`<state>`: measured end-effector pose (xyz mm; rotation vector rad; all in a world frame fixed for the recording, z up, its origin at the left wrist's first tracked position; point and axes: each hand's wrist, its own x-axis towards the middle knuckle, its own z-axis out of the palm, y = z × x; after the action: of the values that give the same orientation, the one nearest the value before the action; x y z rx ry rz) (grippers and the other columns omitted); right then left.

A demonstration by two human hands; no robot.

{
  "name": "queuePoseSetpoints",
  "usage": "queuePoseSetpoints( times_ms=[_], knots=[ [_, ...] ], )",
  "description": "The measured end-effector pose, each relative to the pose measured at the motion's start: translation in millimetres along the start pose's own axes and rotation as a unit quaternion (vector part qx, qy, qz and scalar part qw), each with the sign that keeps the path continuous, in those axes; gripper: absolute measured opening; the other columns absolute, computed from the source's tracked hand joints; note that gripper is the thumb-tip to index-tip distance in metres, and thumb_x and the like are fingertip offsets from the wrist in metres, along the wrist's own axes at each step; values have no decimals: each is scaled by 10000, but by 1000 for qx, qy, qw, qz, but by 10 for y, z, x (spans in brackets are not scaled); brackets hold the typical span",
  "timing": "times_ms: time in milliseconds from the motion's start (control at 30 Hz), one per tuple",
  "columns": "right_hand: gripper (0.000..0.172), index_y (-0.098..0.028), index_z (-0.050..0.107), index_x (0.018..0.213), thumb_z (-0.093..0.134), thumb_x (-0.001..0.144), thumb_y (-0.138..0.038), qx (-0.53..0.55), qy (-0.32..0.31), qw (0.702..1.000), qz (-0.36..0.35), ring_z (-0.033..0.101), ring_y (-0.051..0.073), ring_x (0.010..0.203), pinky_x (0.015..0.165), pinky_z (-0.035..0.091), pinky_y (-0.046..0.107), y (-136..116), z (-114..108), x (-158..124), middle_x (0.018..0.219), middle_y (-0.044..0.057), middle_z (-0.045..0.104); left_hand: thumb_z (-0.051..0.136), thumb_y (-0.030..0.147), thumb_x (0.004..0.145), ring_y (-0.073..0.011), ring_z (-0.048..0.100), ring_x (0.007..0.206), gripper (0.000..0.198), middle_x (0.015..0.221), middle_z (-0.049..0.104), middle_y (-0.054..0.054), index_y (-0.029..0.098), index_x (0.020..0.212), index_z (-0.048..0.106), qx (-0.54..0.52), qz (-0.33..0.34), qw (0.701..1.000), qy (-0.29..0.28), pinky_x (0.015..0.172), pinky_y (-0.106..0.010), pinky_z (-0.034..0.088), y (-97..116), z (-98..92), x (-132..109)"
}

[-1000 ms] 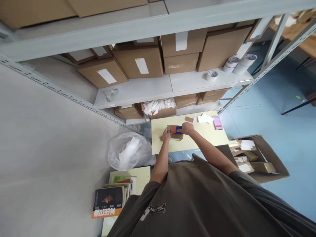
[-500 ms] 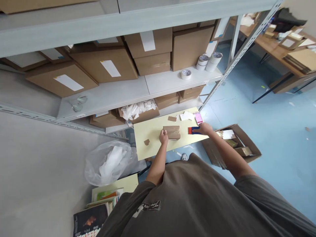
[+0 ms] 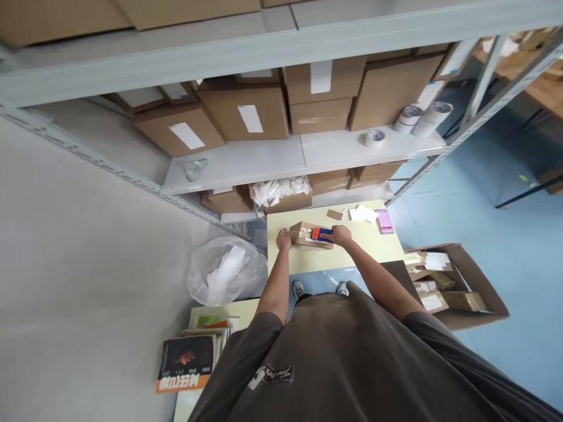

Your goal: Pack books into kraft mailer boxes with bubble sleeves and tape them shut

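Note:
A small brown cardboard box (image 3: pixel 301 232) with shiny tape over part of it lies on a pale yellow table (image 3: pixel 285 262). My left hand (image 3: pixel 284 239) grips its left end. My right hand (image 3: pixel 341 235) is closed around a blue-and-orange hand tool (image 3: pixel 324 235), whose exact kind I cannot make out. The tool's orange end is over the box top, close to the taped part; whether it touches is too small to tell. A brown cardboard scrap (image 3: pixel 335 214) and white papers (image 3: pixel 362 213) lie beyond the box.
Shelves ahead hold large cartons (image 3: pixel 244 114) and white tape rolls (image 3: pixel 375 138). An open carton (image 3: pixel 481 281) of small boxes stands at the right. A plastic bag (image 3: pixel 226 271) and stacked magazines (image 3: pixel 189 360) are at the left. A pink item (image 3: pixel 385 222) lies on the table's right.
My right hand has brought the tool left from beside the box to over its top. The box is turned, with my left hand now at its left end. The camera view has shifted left.

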<state>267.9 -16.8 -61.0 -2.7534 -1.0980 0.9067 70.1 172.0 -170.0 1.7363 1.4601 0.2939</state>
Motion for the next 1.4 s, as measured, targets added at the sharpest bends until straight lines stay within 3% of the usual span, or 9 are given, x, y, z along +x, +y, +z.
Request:
queuePoseSetpoints(
  times_ms=[167, 333, 600, 733, 900, 1000, 1067, 1167, 1400],
  knots=[
    [660, -176, 793, 1198, 681, 932, -769, -46, -23, 999, -17, 756, 310, 1147, 847, 553, 305, -564, 143, 92, 1210, 193, 798, 490, 526, 1094, -252, 633, 1426, 509, 1538, 679, -117, 246, 1491, 642, -21, 23, 996, -84, 1163, -352, 483, -138, 47, -41],
    [697, -145, 789, 1216, 726, 906, -766, -68, -39, 997, 8, 757, 313, 1153, 871, 565, 314, -462, 162, 116, 1235, 211, 785, 444, 400, 1111, -248, 546, 1522, 587, 1672, 545, -133, 231, 1674, 439, -7, 21, 994, -107, 1234, -380, 431, -139, 479, -277],
    [730, -141, 786, 1215, 775, 863, -780, -67, -53, 994, 63, 764, 318, 1120, 856, 576, 315, 563, -122, -25, 1205, 210, 791, 441, 393, 1125, -296, 666, 1364, 581, 1547, 644, -191, 216, 1678, 431, 49, 53, 986, -149, 1114, -388, 517, 391, 1423, -780],
    [716, -135, 797, 1207, 736, 900, -778, -51, -46, 994, 89, 766, 317, 1092, 849, 567, 315, 1265, -220, -224, 1183, 212, 795, 394, 348, 1133, -301, 673, 1341, 573, 1543, 635, -216, 173, 1678, 426, 66, 84, 983, -152, 1091, -383, 524, 607, 1799, -978],
    [686, -108, 832, 1141, 755, 906, -748, -68, -51, 984, 159, 770, 352, 1074, 842, 545, 332, 2409, -429, -589, 1136, 266, 795, 395, 352, 1128, -309, 659, 1359, 580, 1541, 630, -228, 157, 1674, 422, 77, 95, 979, -161, 1097, -377, 515, 653, 1915, -979],
    [675, -98, 843, 1109, 779, 894, -734, -74, -59, 978, 184, 774, 357, 1033, 822, 532, 337, 2776, -524, -730, 1096, 275, 798, 399, 370, 1131, -309, 658, 1370, 579, 1534, 639, -225, 159, 1668, 431, 71, 102, 978, -170, 1116, -378, 508, 617, 1872, -924],
    [672, -102, 843, 1106, 772, 897, -736, -65, -55, 979, 184, 772, 348, 1019, 808, 524, 332, 2771, -545, -729, 1087, 262, 802, 399, 379, 1132, -308, 646, 1395, 588, 1547, 635, -223, 150, 1673, 425, 62, 107, 977, -173, 1145, -387, 495, 578, 1809, -860],
    [676, -119, 841, 1100, 755, 895, -757, -36, -36, 984, 172, 768, 326, 998, 785, 512, 319, 2490, -541, -600, 1076, 234, 808, 411, 427, 1131, -295, 621, 1440, 614, 1581, 622, -199, 152, 1680, 418, 40, 89, 979, -179, 1181, -380, 478, 484, 1632, -694],
    [670, -172, 839, 987, 772, 826, -819, 7, -4, 997, 79, 766, 296, 960, 726, 494, 296, 1216, -619, -173, 1028, 167, 817, 532, 492, 1092, -343, 639, 1409, 722, 1555, 637, -226, 86, 1677, 408, 30, 9, 988, -152, 1130, -388, 494, 220, 910, -247]
  ],
)
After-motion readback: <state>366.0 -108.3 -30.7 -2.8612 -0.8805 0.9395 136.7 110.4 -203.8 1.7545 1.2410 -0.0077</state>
